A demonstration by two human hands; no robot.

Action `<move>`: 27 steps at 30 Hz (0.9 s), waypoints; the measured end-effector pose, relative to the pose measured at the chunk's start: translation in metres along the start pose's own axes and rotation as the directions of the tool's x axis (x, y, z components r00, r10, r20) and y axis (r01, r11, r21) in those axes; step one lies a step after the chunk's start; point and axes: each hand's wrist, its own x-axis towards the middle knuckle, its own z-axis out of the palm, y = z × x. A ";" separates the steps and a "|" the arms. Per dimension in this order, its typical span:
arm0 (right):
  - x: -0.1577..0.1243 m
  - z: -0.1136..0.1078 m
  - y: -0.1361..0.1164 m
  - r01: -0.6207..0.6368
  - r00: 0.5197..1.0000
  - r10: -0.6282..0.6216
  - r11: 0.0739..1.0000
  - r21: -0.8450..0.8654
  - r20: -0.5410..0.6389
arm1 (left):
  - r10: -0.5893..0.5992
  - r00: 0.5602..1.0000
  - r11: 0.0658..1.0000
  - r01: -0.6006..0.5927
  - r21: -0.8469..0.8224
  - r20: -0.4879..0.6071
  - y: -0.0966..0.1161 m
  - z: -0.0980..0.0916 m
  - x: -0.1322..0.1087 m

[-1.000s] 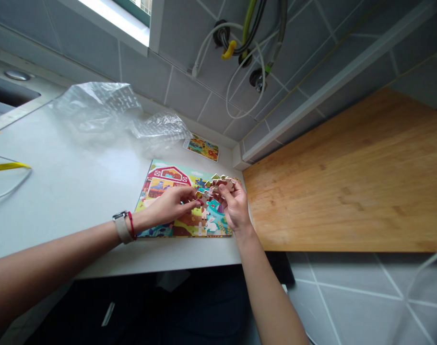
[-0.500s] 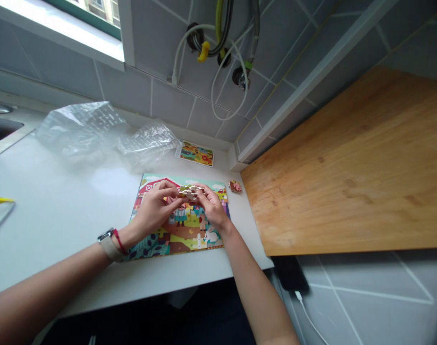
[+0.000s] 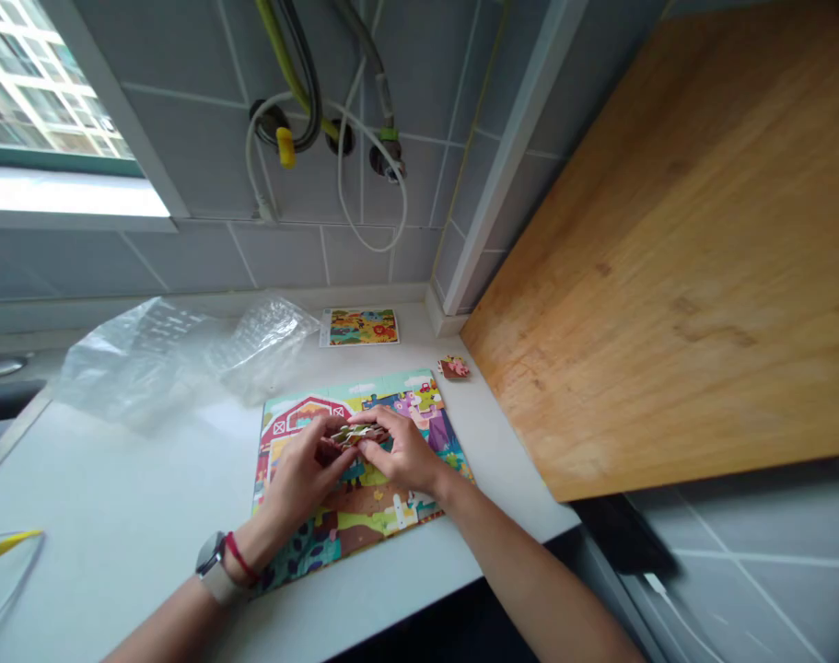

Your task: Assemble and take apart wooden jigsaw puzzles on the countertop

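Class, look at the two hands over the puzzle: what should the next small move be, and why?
Probably square up the pieces between both hands: the left hand and right hand hold them from opposite sides above the puzzle, and their edges look uneven, though partly hidden.

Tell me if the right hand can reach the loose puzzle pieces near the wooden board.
Probably yes: only the flat jigsaw puzzle and counter lie between the right hand and the loose puzzle pieces, though that hand is holding other pieces.
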 end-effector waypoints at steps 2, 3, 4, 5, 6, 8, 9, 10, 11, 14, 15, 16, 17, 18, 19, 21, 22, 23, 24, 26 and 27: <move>-0.001 -0.001 0.000 0.028 1.000 -0.027 0.996 -0.083 0.016 | 0.015 1.000 0.998 -0.016 0.067 0.022 0.000 0.000 0.000; -0.002 0.000 0.000 0.044 0.999 -0.042 0.991 -0.128 0.022 | 0.018 0.999 0.996 -0.021 0.085 0.039 0.000 0.000 0.000; -0.002 0.000 0.000 0.060 0.998 -0.056 0.984 -0.166 0.029 | 0.018 0.998 0.995 -0.024 0.093 0.056 0.000 0.001 0.000; -0.003 0.000 -0.001 0.072 0.997 -0.067 0.978 -0.194 0.037 | 0.016 0.997 0.995 -0.023 0.096 0.070 0.000 0.001 0.000; -0.004 0.001 -0.001 0.080 0.996 -0.072 0.974 -0.214 0.045 | 0.012 0.997 0.995 -0.020 0.097 0.083 -0.001 0.002 0.000; -0.005 -0.001 -0.002 0.082 0.996 -0.071 0.968 -0.239 0.054 | 0.011 0.995 0.994 -0.021 0.104 0.099 -0.001 0.002 0.000; -0.004 -0.002 -0.002 0.077 0.996 -0.066 0.966 -0.248 0.052 | 0.017 0.994 0.993 -0.029 0.112 0.106 -0.001 0.002 0.000; -0.004 -0.005 -0.002 0.068 0.997 -0.058 0.964 -0.256 0.049 | 0.026 0.993 0.992 -0.040 0.122 0.114 -0.001 0.002 0.001; -0.003 -0.007 -0.001 0.057 0.998 -0.047 0.963 -0.262 0.047 | 0.035 0.992 0.990 -0.051 0.134 0.122 -0.001 0.002 0.001; 0.001 -0.017 0.000 0.024 0.999 -0.009 0.959 -0.283 0.053 | 0.058 0.989 0.983 -0.080 0.166 0.134 -0.002 0.002 0.001; 0.001 -0.019 0.000 0.016 0.998 0.002 0.958 -0.286 0.060 | 0.065 0.988 0.981 -0.089 0.173 0.137 -0.002 0.003 0.001; 0.002 -0.021 0.001 0.006 0.998 0.013 0.960 -0.280 0.064 | 0.074 0.988 0.979 -0.097 0.177 0.137 -0.003 0.003 0.000; 0.003 -0.023 0.001 -0.007 0.998 0.023 0.965 -0.260 0.059 | 0.083 0.987 0.978 -0.106 0.178 0.135 -0.004 0.003 0.000; 0.003 -0.024 0.002 -0.024 0.998 0.037 0.973 -0.229 0.050 | 0.092 0.987 0.978 -0.114 0.176 0.128 -0.004 0.004 -0.001; 0.004 -0.026 0.003 -0.050 0.998 0.057 0.982 -0.184 0.034 | 0.101 0.988 0.978 -0.120 0.171 0.117 -0.004 0.005 -0.002; 0.005 -0.031 0.007 -0.112 0.994 0.111 0.989 -0.094 -0.020 | 0.106 0.991 0.978 -0.120 0.170 0.088 -0.003 0.006 -0.003; 0.005 -0.034 0.011 -0.145 0.987 0.141 0.988 -0.058 -0.072 | 0.110 0.990 0.977 -0.123 0.173 0.083 -0.002 0.005 -0.004; 0.006 -0.040 0.014 -0.164 0.978 0.158 0.986 -0.034 -0.138 | 0.116 0.990 0.975 -0.130 0.182 0.082 0.000 0.005 -0.004; 0.007 -0.046 0.019 -0.165 0.958 0.153 0.986 -0.029 -0.243 | 0.129 0.988 0.970 -0.144 0.195 0.088 0.003 0.005 -0.004; 0.009 -0.062 0.028 -0.169 0.877 0.105 0.981 -0.097 -0.469 | 0.165 0.980 0.954 -0.188 0.232 0.116 0.009 0.003 -0.003; 0.011 -0.071 0.032 -0.191 0.821 0.062 0.966 -0.172 -0.567 | 0.186 0.974 0.944 -0.213 0.250 0.130 0.012 0.002 -0.002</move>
